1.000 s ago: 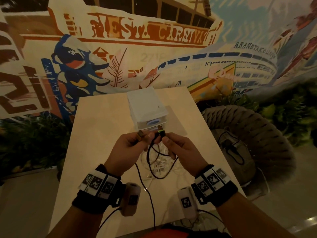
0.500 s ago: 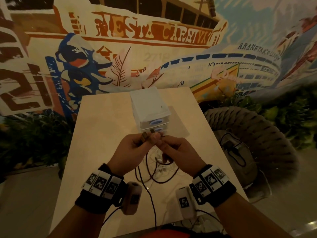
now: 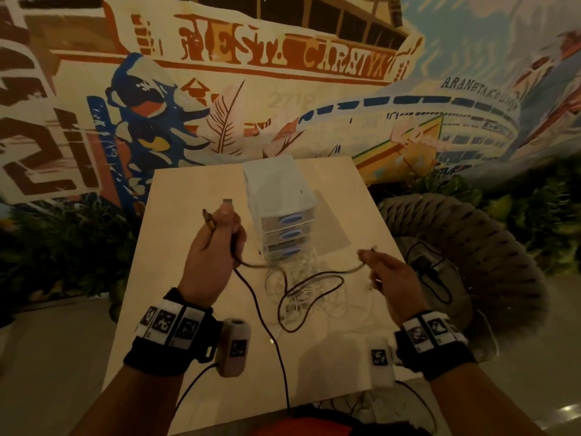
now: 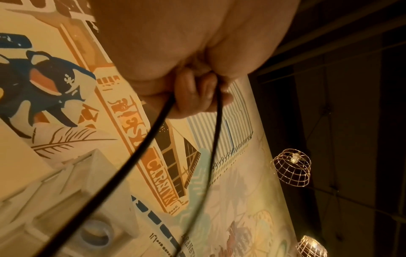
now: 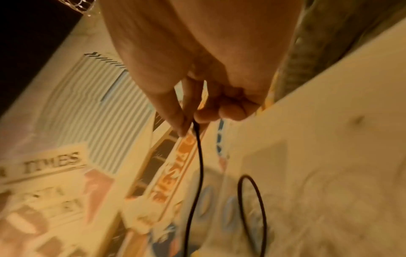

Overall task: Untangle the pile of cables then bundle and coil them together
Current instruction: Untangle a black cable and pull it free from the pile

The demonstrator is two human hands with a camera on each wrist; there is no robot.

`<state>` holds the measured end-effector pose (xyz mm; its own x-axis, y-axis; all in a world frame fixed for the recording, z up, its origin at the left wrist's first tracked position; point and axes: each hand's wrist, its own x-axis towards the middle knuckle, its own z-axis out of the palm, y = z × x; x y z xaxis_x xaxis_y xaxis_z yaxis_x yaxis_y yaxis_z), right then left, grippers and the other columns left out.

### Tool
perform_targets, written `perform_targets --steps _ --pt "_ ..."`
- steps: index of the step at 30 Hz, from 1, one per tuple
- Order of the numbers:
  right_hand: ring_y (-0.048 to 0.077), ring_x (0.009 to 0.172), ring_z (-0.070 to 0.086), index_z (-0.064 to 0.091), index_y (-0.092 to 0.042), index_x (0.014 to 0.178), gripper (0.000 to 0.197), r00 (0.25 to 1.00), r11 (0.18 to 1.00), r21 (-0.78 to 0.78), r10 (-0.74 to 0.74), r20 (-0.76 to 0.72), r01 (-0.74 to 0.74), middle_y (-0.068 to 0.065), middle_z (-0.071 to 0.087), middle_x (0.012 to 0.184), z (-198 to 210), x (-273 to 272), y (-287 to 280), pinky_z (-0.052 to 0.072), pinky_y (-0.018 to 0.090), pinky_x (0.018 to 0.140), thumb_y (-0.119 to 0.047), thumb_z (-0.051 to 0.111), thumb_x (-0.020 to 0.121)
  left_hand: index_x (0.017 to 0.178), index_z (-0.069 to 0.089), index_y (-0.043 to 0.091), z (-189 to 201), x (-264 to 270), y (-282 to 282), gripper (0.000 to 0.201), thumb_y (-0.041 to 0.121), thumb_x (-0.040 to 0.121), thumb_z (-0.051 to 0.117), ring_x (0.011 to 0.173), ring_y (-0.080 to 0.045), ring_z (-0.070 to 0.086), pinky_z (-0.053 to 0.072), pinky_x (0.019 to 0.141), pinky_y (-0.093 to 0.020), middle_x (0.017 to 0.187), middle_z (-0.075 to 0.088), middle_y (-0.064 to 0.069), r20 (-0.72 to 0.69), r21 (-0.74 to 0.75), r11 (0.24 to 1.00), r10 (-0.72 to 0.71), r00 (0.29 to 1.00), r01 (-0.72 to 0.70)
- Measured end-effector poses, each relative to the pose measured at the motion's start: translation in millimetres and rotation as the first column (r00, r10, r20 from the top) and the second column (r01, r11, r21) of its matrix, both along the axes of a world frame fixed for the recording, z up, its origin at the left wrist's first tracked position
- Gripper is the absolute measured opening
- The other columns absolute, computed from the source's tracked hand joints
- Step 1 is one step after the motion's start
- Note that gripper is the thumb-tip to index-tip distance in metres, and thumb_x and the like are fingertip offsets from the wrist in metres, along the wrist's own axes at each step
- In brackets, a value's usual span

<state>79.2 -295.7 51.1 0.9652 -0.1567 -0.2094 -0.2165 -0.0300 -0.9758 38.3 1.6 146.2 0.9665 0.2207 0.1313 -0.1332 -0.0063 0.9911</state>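
Observation:
A black cable [image 3: 317, 278] loops over a tangle of thin white cables [image 3: 301, 287] on the light wooden table [image 3: 188, 196]. My left hand [image 3: 220, 234] is raised at the left and grips two black strands, with two plug ends [image 3: 228, 202] sticking up past its fingers. In the left wrist view both strands [image 4: 214, 139] run down from the curled fingers [image 4: 193, 93]. My right hand [image 3: 377, 265] is out to the right and pinches the black cable [image 5: 198, 156] between thumb and fingertips [image 5: 182, 125]. The stretch between my hands sags.
A white three-drawer box [image 3: 279, 209] stands on the table just behind the cable pile. A thick woven basket seat [image 3: 471, 253] sits beyond the right table edge, with another black cable on it. A painted mural wall rises behind the table, with plants along its base.
My hands were together in front of the drawer box. They have pulled apart, left hand up and left, right hand out to the right, drawing the black cable out between them.

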Motion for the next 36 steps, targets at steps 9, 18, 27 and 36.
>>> perform_targets --steps 9,18,27,36 --pt "0.005 0.061 0.061 0.081 -0.024 0.089 0.014 0.724 0.740 -0.267 0.401 -0.561 -0.617 0.000 0.079 0.088 -89 -70 -105 0.049 0.021 0.060 -0.012 0.075 0.088 0.076 0.044 0.013 13 -7 6 0.042 0.037 0.108 0.031 0.054 -0.021 0.043 0.052 0.059 -0.031 0.059 0.032 -0.006 0.100 -0.082 0.996 0.045 0.994 -0.037" --pt "0.008 0.055 0.060 0.082 -0.024 0.075 0.007 0.637 0.785 -0.212 0.278 -0.719 -0.582 0.003 0.072 0.069 -145 -141 -100 0.049 0.022 0.054 -0.025 0.083 0.082 0.076 0.043 0.019 19 -25 1 0.042 0.045 0.107 0.030 0.042 -0.020 0.032 0.034 0.041 -0.026 0.057 0.031 -0.002 0.136 -0.155 0.988 0.045 0.990 -0.023" --pt "0.019 0.069 0.058 0.077 -0.009 0.105 0.027 0.904 0.921 -0.384 -0.108 -0.415 -0.066 0.005 0.069 0.074 -121 -142 -131 0.049 0.032 0.063 -0.027 0.077 0.086 0.073 0.048 0.030 12 -38 17 0.040 0.044 0.108 0.034 0.045 -0.017 0.031 0.025 0.039 -0.027 0.058 0.038 0.005 0.162 -0.102 0.983 0.169 0.972 -0.153" --pt "0.015 0.068 0.066 0.075 -0.014 0.095 0.057 0.983 0.947 0.286 0.106 0.148 -0.145 0.004 0.068 0.076 28 -83 -37 0.058 0.026 0.067 -0.052 0.091 0.056 0.101 0.054 0.033 -22 -48 -32 0.044 0.056 0.074 0.081 0.065 0.010 0.052 0.038 0.062 -0.014 0.091 0.062 0.025 -0.171 0.668 0.675 -0.268 0.948 0.312"
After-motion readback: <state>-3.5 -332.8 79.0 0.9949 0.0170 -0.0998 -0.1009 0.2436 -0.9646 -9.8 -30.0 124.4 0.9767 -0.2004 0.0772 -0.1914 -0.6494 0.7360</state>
